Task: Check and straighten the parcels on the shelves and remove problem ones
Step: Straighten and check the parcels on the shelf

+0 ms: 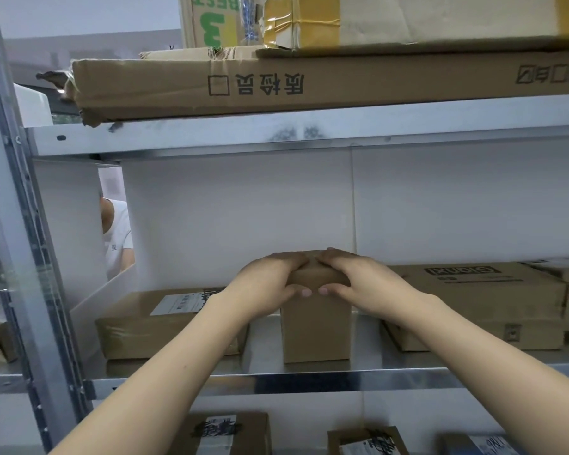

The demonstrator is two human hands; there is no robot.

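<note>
A small upright brown parcel (315,330) stands in the middle of the metal shelf (276,382). My left hand (263,284) and my right hand (358,277) both grip its top edge, fingers over the top and thumbs on the front face. To its left lies a flat brown parcel with a white label (151,323). On the right, flat printed boxes (480,297) are stacked two high.
The shelf above carries a long torn carton (276,83) with more boxes stacked on it. Labelled parcels (224,433) sit on the shelf below. A steel upright (23,257) stands at the left. A person in a white shirt (117,234) is visible behind the rack.
</note>
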